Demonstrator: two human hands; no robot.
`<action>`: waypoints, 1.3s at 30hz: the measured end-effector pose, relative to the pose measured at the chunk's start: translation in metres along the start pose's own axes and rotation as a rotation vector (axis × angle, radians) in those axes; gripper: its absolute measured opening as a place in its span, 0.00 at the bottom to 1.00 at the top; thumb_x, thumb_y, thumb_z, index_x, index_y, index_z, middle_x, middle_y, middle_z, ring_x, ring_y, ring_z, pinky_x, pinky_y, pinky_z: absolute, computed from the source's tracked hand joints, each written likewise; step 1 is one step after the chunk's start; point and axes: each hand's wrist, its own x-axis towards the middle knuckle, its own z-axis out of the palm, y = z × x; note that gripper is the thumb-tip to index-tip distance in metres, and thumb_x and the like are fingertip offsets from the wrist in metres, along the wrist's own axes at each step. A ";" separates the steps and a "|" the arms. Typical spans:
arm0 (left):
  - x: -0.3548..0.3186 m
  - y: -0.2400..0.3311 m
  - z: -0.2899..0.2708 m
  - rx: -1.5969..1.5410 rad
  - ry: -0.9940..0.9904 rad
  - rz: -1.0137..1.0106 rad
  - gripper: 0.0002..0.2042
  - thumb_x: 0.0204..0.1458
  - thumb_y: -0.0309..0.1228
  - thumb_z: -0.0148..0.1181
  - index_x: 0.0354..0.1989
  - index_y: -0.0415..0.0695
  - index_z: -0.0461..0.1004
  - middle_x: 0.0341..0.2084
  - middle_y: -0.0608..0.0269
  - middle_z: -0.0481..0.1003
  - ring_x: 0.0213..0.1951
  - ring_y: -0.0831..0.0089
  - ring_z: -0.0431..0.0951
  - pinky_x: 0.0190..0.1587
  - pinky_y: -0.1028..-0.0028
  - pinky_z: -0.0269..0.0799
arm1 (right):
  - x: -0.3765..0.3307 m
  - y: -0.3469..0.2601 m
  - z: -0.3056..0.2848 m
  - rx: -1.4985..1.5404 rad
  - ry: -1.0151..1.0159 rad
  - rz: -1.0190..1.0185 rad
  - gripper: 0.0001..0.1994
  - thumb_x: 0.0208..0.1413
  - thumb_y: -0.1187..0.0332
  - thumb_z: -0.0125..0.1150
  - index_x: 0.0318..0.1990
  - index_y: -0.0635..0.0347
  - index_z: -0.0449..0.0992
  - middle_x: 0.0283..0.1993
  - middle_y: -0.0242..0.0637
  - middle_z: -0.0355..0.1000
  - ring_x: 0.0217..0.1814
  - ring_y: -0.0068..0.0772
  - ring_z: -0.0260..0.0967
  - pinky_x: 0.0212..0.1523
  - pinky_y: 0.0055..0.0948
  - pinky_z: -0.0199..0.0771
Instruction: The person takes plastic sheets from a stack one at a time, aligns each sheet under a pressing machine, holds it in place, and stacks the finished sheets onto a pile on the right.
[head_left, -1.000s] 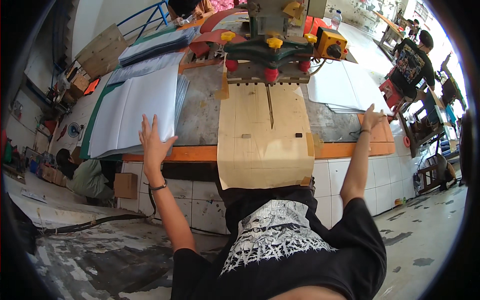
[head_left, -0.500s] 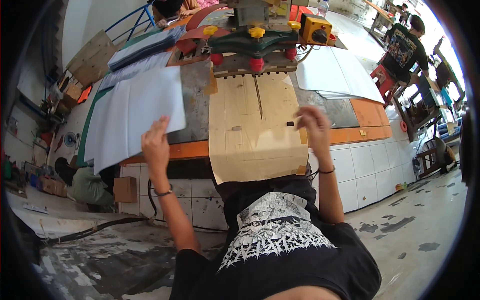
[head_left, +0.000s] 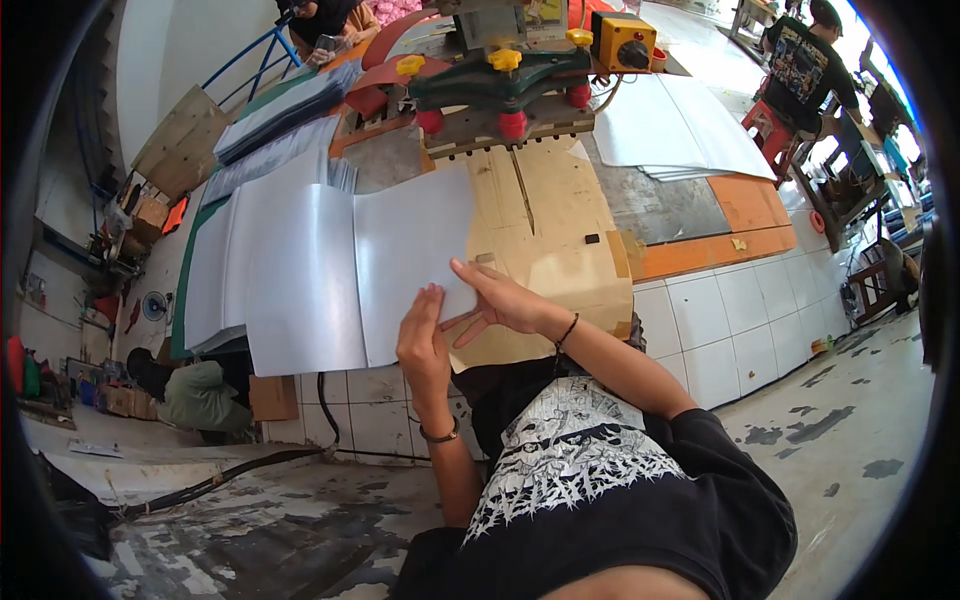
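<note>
White sheet (head_left: pixel 400 265) pinched at its near right corner by both hands: left hand (head_left: pixel 425 340) under the edge, right hand (head_left: pixel 500 300) on top, fingers spread flat. From the grip the sheet runs away up and to the left, long axis slanting across the table (head_left: pixel 700 250). Beyond the grip: brown board (head_left: pixel 560 240), then the press (head_left: pixel 500 85). Left of the grip, overlapping the sheet: a stack of sheets (head_left: pixel 270 290). Nothing blocks the way between.
</note>
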 end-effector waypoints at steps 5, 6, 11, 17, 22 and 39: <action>-0.012 -0.007 -0.012 0.006 -0.103 0.120 0.19 0.58 0.28 0.64 0.58 0.42 0.77 0.60 0.54 0.74 0.62 0.51 0.72 0.62 0.56 0.69 | -0.008 0.004 -0.026 -0.202 0.103 -0.126 0.26 0.69 0.65 0.53 0.68 0.68 0.55 0.61 0.50 0.66 0.58 0.48 0.73 0.40 0.43 0.90; -0.019 -0.013 -0.020 0.005 -0.104 0.121 0.19 0.58 0.28 0.64 0.58 0.42 0.77 0.60 0.54 0.74 0.62 0.51 0.72 0.62 0.56 0.69 | -0.015 0.005 -0.032 -0.202 0.105 -0.126 0.26 0.69 0.65 0.53 0.68 0.68 0.55 0.61 0.50 0.66 0.58 0.48 0.73 0.40 0.43 0.90; -0.073 -0.067 -0.041 0.581 0.646 -0.475 0.30 0.62 0.42 0.63 0.69 0.40 0.64 0.66 0.46 0.63 0.64 0.52 0.68 0.65 0.60 0.66 | -0.066 0.003 -0.054 -0.230 0.328 -0.138 0.21 0.70 0.69 0.49 0.66 0.64 0.60 0.49 0.36 0.68 0.43 0.27 0.70 0.32 0.29 0.83; -0.051 -0.057 -0.061 -1.260 0.749 -0.864 0.30 0.67 0.42 0.56 0.70 0.36 0.59 0.60 0.45 0.68 0.58 0.61 0.74 0.59 0.60 0.74 | -0.084 0.001 -0.064 -0.186 0.362 -0.192 0.18 0.72 0.69 0.48 0.65 0.65 0.61 0.37 0.30 0.66 0.28 0.19 0.61 0.22 0.23 0.67; -0.031 -0.023 -0.065 -0.847 0.897 -0.870 0.22 0.68 0.37 0.54 0.63 0.33 0.65 0.55 0.50 0.74 0.51 0.65 0.78 0.52 0.67 0.80 | -0.082 0.005 -0.064 -0.193 0.379 -0.183 0.20 0.72 0.70 0.48 0.67 0.66 0.60 0.33 0.29 0.65 0.22 0.18 0.56 0.18 0.22 0.60; 0.052 -0.042 -0.001 -0.859 0.195 -0.793 0.23 0.65 0.33 0.59 0.65 0.36 0.67 0.57 0.53 0.74 0.54 0.64 0.77 0.56 0.62 0.77 | -0.097 -0.075 -0.149 -0.589 0.857 -0.384 0.27 0.68 0.64 0.55 0.72 0.62 0.62 0.29 0.27 0.67 0.20 0.16 0.60 0.18 0.21 0.62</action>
